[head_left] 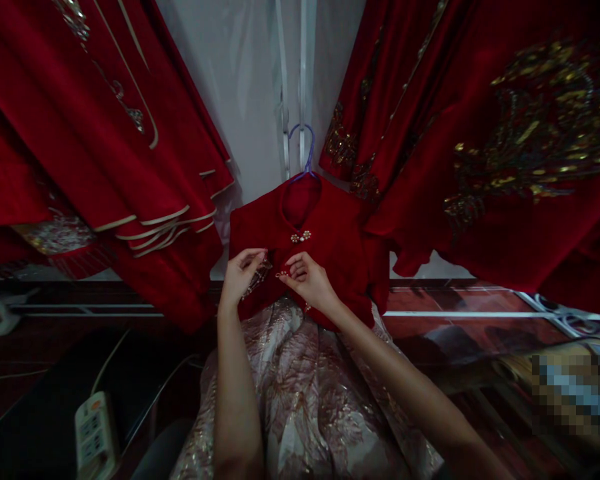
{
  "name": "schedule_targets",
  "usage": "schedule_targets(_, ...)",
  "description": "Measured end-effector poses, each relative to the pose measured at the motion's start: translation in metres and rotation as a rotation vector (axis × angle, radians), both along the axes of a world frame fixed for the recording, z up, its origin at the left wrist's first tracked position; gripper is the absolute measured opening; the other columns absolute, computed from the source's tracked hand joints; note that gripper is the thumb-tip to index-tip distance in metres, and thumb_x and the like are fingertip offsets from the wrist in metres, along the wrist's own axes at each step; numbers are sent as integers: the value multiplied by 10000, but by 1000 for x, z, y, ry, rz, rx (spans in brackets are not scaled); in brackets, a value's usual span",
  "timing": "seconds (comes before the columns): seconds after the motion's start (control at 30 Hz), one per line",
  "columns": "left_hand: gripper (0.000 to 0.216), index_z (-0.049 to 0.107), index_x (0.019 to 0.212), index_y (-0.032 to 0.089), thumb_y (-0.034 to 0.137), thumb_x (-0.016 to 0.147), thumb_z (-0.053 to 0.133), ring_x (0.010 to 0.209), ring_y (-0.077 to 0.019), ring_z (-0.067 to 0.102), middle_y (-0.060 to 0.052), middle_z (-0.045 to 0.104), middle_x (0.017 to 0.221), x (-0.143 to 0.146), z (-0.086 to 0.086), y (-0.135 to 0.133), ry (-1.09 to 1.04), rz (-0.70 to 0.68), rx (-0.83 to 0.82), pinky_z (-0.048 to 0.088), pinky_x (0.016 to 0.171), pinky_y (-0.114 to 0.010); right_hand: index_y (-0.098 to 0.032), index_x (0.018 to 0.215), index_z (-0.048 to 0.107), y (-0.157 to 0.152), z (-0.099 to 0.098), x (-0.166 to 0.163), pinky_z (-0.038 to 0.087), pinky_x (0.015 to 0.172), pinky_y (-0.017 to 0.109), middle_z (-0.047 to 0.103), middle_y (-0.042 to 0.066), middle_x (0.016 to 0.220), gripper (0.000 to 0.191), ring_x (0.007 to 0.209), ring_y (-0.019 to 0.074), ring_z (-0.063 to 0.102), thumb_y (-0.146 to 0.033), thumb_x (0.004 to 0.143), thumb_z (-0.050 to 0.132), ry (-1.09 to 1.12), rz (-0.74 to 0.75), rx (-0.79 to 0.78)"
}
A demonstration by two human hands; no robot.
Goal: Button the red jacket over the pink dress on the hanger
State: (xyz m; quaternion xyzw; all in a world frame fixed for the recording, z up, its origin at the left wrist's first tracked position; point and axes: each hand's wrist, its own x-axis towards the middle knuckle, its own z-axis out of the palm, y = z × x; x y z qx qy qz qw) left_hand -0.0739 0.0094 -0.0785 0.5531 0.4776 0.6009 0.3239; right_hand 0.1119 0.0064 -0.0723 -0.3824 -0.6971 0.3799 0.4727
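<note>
A short red top [260, 217] hangs on a purple hanger [309, 157] in front of me. A jewelled flower clasp [301, 237] joins its two sides below the collar. Lower on the front, my left hand [241, 277] is closed, thumb against fingers, on a dangling beaded trim [256, 280]. Just to its right, my right hand [310, 281] pinches a small gold clasp [281, 274], fingers curled. The two hands are a little apart. Below them spreads a shiny pinkish brocade skirt [300, 393].
Red garments with pale piping [130, 133] hang at left; red ones with gold sequins [540, 140] hang at right. A white rail [460, 313] runs low behind. A power strip [96, 433] with cords lies at lower left. Part of the lower right is pixelated.
</note>
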Motion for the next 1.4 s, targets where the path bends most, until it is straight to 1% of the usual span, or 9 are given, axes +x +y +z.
schedule_targets(0.1, 431, 620, 1050, 169, 489, 760, 617, 824, -136, 642, -70, 665, 964, -1, -11, 11, -24, 52, -18, 527, 784, -284, -195, 893, 574, 11, 0, -5, 490, 594, 218, 597, -13, 742, 259, 651, 104, 575, -266, 678, 701, 13, 7, -6)
schedule_targets(0.27, 451, 581, 890, 133, 565, 757, 574, 686, -114, 629, -49, 643, 832, 5, -30, 27, -225, 149, -119, 542, 704, -283, -176, 888, 607, 31, 2, -16, 502, 647, 230, 634, 8, 766, 240, 669, 106, 595, -292, 696, 693, 72, 0, 8)
schedule_targets(0.37, 421, 598, 840, 119, 531, 753, 599, 658, -98, 625, -51, 651, 805, 10, -31, 29, -322, 143, -119, 543, 714, -272, -171, 875, 607, 37, 0, -22, 513, 694, 239, 653, 23, 803, 211, 698, 109, 605, -284, 711, 675, 99, -13, 32)
schedule_targets(0.5, 397, 630, 860, 108, 490, 753, 620, 759, -124, 664, -93, 690, 885, 12, -28, 25, -390, 132, -109, 543, 795, -302, -177, 871, 605, 43, -8, -29, 519, 712, 243, 660, 19, 820, 163, 707, 107, 610, -248, 729, 643, 81, -44, 54)
schedule_targets(0.8, 367, 682, 879, 97, 431, 726, 668, 778, -150, 687, -117, 717, 904, 12, -30, 26, -394, 114, -141, 540, 840, -340, -187, 861, 597, 51, -16, -39, 513, 660, 236, 641, 10, 780, 117, 690, 115, 602, -240, 758, 616, 21, -92, 103)
schedule_targets(1.03, 297, 706, 833, 109, 283, 597, 755, 767, -149, 676, -92, 729, 862, 14, -26, 21, -298, 112, -123, 525, 828, -328, -208, 888, 612, 45, -10, -40, 477, 683, 249, 624, 17, 860, 100, 704, 116, 570, -220, 804, 558, -207, -196, 192)
schedule_targets(1.13, 281, 708, 827, 110, 257, 591, 748, 759, -152, 675, -93, 730, 844, 13, -27, 22, -266, 140, -114, 519, 823, -328, -216, 901, 601, 41, -7, -40, 461, 669, 247, 617, 12, 858, 102, 709, 122, 563, -227, 809, 559, -257, -230, 206)
schedule_targets(1.27, 269, 703, 816, 110, 268, 602, 740, 741, -152, 668, -95, 725, 834, 11, -30, 22, -208, 121, -107, 516, 807, -327, -228, 912, 592, 35, -6, -40, 430, 614, 240, 617, 8, 877, 103, 720, 128, 565, -224, 820, 546, -302, -262, 228)
schedule_targets(1.4, 227, 684, 806, 112, 266, 641, 707, 765, -153, 657, -83, 712, 833, 9, -30, 20, -124, 86, -50, 503, 823, -322, -228, 907, 605, 34, -4, -42, 433, 624, 238, 614, 8, 876, 104, 730, 126, 570, -218, 823, 543, -331, -291, 245)
